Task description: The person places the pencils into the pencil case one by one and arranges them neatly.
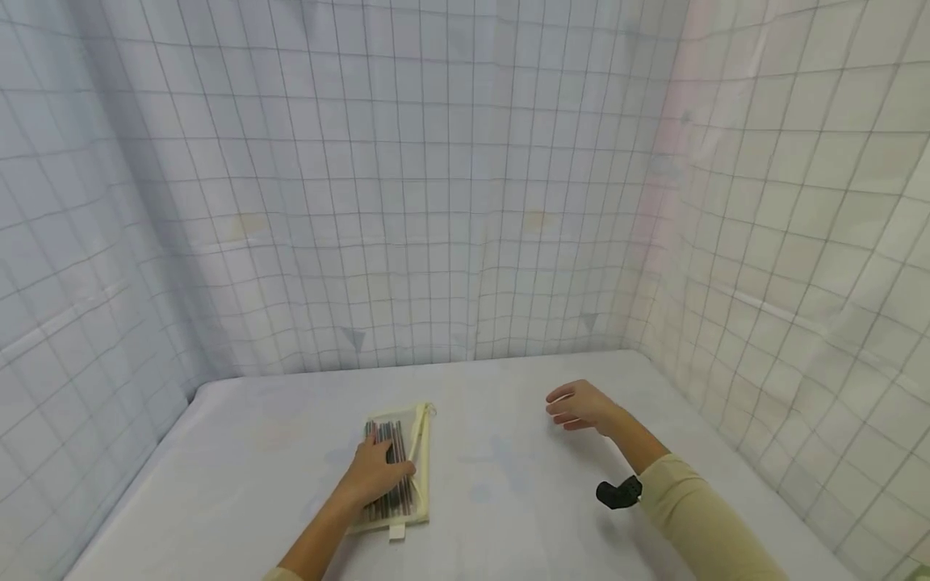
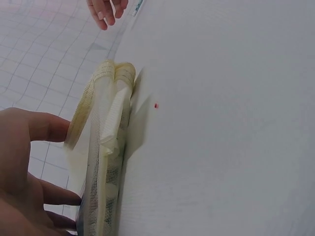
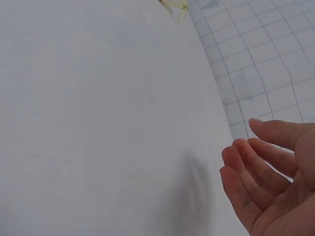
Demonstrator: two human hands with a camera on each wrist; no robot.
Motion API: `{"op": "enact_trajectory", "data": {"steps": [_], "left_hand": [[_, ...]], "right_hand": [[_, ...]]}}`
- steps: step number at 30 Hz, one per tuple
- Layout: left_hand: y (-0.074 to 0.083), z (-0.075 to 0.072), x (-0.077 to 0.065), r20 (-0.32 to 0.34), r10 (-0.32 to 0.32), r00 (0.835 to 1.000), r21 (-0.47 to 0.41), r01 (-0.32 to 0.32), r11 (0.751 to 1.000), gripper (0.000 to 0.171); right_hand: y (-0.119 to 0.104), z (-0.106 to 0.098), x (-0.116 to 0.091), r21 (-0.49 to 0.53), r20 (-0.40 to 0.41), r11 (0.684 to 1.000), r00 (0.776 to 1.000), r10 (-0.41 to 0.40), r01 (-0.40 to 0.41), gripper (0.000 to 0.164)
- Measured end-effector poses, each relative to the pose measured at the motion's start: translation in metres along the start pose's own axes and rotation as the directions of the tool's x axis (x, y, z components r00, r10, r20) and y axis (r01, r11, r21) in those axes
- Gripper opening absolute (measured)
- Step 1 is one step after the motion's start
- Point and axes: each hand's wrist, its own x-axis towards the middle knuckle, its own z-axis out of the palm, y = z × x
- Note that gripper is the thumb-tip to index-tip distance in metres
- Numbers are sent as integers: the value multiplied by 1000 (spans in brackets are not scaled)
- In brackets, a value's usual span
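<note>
A see-through mesh pencil pouch (image 1: 421,504) with cream edging lies on the table, left of the middle. Long thin dark pens or pencils (image 1: 400,440) show through its mesh. My left hand (image 1: 374,474) rests on the pouch, fingers over its contents and thumb at the zipped side. In the left wrist view, that thumb (image 2: 51,128) touches the raised cream edging (image 2: 81,115), with the other fingers spread against the pouch's face. Over the right part of the table hovers my right hand (image 1: 584,406), its fingers loosely bent around nothing.
A white cloth covers the table (image 1: 501,516). White grid-patterned curtains (image 1: 436,202) hang behind it and at both sides. A black strap-like device (image 1: 619,493) sits by the right wrist. A small red spot (image 2: 156,105) marks the cloth beside the pouch.
</note>
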Motion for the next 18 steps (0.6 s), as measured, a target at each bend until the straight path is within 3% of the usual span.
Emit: {"op": "enact_trajectory", "data": {"steps": [7,18], "left_hand": [[3,-5,1,12,18,1000,63,-19,998,83],[-2,-2,1,15,18,1000,15,-18,1000,83]], "right_hand": [[9,-25,-5,-4,-56,1000,998,-4,4,40],[27,-64,-15,-5,-115,1000,993,18,-19,43]]}}
